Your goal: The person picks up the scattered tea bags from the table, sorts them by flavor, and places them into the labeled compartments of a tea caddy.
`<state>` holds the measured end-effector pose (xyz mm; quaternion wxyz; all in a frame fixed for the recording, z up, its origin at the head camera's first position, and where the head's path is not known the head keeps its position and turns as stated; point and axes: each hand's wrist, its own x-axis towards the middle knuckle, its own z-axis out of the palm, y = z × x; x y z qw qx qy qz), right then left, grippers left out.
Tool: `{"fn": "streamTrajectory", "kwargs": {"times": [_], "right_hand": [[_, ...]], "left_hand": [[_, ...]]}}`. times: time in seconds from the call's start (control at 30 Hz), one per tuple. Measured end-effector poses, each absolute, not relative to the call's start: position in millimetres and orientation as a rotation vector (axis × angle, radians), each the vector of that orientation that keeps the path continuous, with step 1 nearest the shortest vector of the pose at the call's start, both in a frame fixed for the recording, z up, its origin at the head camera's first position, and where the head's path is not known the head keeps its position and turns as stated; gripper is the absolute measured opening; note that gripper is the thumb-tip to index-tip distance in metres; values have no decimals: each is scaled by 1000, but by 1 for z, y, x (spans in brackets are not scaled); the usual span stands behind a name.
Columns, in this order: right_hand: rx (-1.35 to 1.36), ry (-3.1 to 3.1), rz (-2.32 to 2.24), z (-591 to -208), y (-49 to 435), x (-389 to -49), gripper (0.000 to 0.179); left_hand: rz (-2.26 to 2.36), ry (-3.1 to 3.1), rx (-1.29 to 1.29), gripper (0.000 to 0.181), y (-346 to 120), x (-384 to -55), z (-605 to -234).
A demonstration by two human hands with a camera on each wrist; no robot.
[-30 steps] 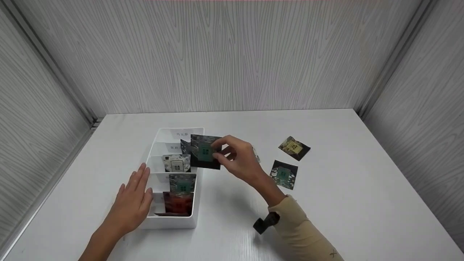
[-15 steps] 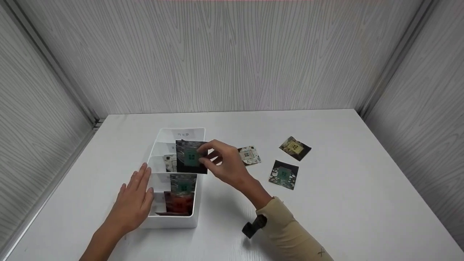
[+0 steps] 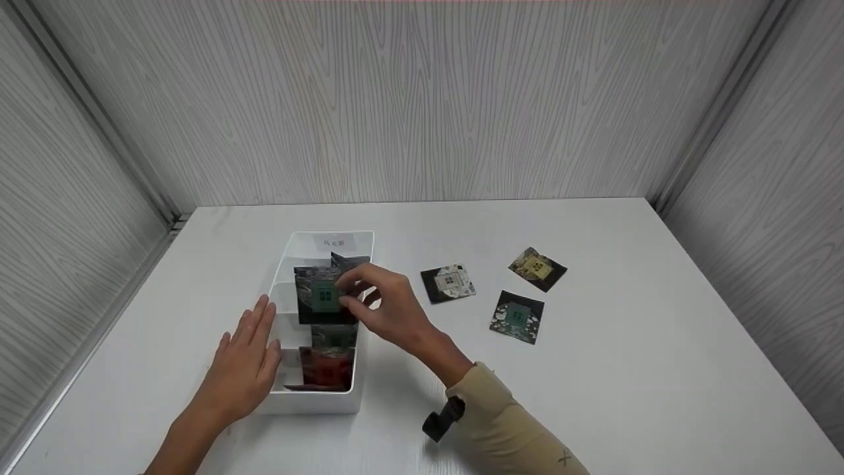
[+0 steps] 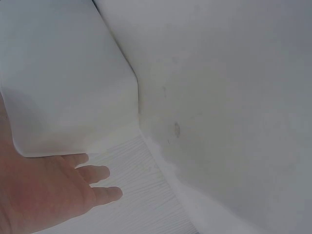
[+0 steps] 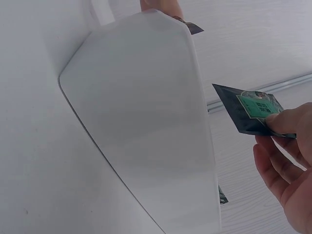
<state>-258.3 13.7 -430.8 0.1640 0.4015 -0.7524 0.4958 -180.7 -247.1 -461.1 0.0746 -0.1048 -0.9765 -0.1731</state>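
My right hand (image 3: 395,313) pinches a square black sachet with a green label (image 3: 315,310) by its right edge, between thumb and fingers. It is held above the middle compartments of a white divided box (image 3: 310,404). The right wrist view also shows this sachet (image 5: 234,112) beside the white box wall (image 5: 146,107). Flat along the box's left side lies my left hand (image 3: 241,369), its fingers straight. Inside the box stand a dark sachet (image 3: 349,260) farther back, a green-labelled one (image 3: 334,335) partly covered, and a red one (image 3: 328,369) near the front.
Right of the box, three sachets lie on the white table (image 3: 626,369): one white-and-black (image 3: 448,282), one gold-labelled (image 3: 537,268) and one green-labelled (image 3: 517,316). The far compartment bears a printed label (image 3: 334,243). Grey wood-grain panels (image 3: 422,99) enclose the table.
My right hand has carried the black sachet left and towards me, from the box's right edge to over its middle. The white-and-black sachet on the table came into view. My left hand stayed put.
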Motion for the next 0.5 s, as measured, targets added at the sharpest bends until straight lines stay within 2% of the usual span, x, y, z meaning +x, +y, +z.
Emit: {"fn": "streamTrajectory", "kwargs": {"times": [0.5], "right_hand": [[1148,-2241,1324,-441,6,-256,19]], "left_hand": [[-517,-2933,-309,62,-248,-180,-461]]}}
